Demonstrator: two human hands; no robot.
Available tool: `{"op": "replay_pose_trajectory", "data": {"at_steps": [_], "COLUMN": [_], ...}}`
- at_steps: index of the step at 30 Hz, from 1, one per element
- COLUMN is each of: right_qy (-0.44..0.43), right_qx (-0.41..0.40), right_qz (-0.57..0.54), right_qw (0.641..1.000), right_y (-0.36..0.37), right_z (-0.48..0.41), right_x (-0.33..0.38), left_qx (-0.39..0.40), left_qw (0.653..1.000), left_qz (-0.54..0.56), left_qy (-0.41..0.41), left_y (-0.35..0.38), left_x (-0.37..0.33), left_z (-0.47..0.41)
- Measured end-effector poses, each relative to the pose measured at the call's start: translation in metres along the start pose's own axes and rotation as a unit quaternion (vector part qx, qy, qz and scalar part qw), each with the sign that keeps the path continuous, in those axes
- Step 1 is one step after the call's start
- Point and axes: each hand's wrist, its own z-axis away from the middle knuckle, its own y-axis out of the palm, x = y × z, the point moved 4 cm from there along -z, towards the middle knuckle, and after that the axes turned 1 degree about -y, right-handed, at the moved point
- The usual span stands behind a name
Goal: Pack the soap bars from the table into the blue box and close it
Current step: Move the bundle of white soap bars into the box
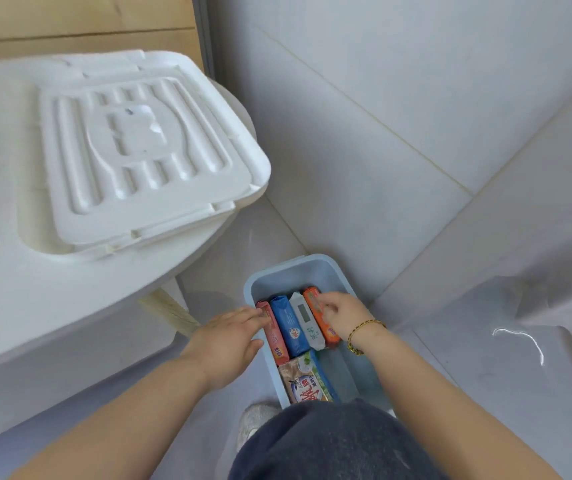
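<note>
Box: the blue box (297,268) stands open on the tiled floor (364,150), just right of the table and near the person.
Far row: four soap bars lie side by side, touching, across the middle of the box. From left to right they are the pink soap bar (276,337), the blue soap bar (290,327), the white soap bar (309,325) and the orange soap bar (330,332).
Near end: a larger beige and green soap pack (307,379) lies in the left part of the box, touching the far row.
Left hand: the left hand (224,339) rests over the left rim, with straight fingers lying on the pink soap bar.
Right hand: the right hand (343,313) has curled fingers gripping the far end of the orange soap bar. A bracelet (364,329) sits on its wrist.
Hand spacing: the hands are apart, one at each side of the row.
Table: the white table (70,289) fills the left side, with one leg (170,313) visible.
On the table: a white ribbed lid (139,147) lies at the far right edge.
Near edge: a knee in dark cloth (329,441) covers the near end of the box.
</note>
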Motion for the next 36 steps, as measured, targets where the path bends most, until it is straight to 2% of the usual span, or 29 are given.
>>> {"op": "replay_pose_trajectory", "data": {"at_steps": [5, 10, 14, 19, 22, 26, 28, 31, 34, 36], "right_qy": [0.004, -0.062, -0.166, -0.266, -0.289, -0.321, -0.333, -0.337, -0.341, -0.333], "right_qx": [-0.046, -0.054, -0.064, -0.02, 0.004, 0.015, 0.029, 0.055, 0.067, 0.09], "right_qz": [-0.096, -0.123, -0.137, -0.112, -0.068, 0.036, 0.073, 0.15, 0.13, 0.069], "right_qw": [0.994, 0.989, 0.974, 0.957, 0.955, 0.946, 0.94, 0.928, 0.929, 0.936], "right_y": [-0.047, -0.088, -0.104, -0.078, -0.042, 0.011, 0.032, 0.061, 0.072, 0.069], "right_z": [0.033, 0.08, 0.119, 0.154, 0.156, 0.148, 0.145, 0.14, 0.136, 0.135], "right_x": [0.033, 0.094, 0.168, 0.255, 0.3, 0.354, 0.376, 0.402, 0.424, 0.438], "left_qx": [-0.098, -0.21, -0.349, -0.492, -0.529, -0.58, -0.581, -0.562, -0.58, -0.621], "left_qw": [0.994, 0.975, 0.934, 0.867, 0.84, 0.785, 0.777, 0.787, 0.776, 0.746], "left_qz": [0.032, 0.057, 0.068, 0.03, 0.013, 0.0, -0.006, -0.038, -0.046, -0.035], "left_qy": [0.033, 0.034, 0.016, -0.079, -0.117, -0.218, -0.244, -0.251, -0.244, -0.237], "left_y": [-0.054, -0.112, -0.158, -0.199, -0.209, -0.213, -0.209, -0.202, -0.202, -0.206], "left_x": [-0.023, -0.027, -0.012, 0.027, 0.061, 0.107, 0.12, 0.127, 0.128, 0.13], "left_z": [0.043, 0.12, 0.19, 0.266, 0.298, 0.318, 0.315, 0.305, 0.301, 0.306]}}
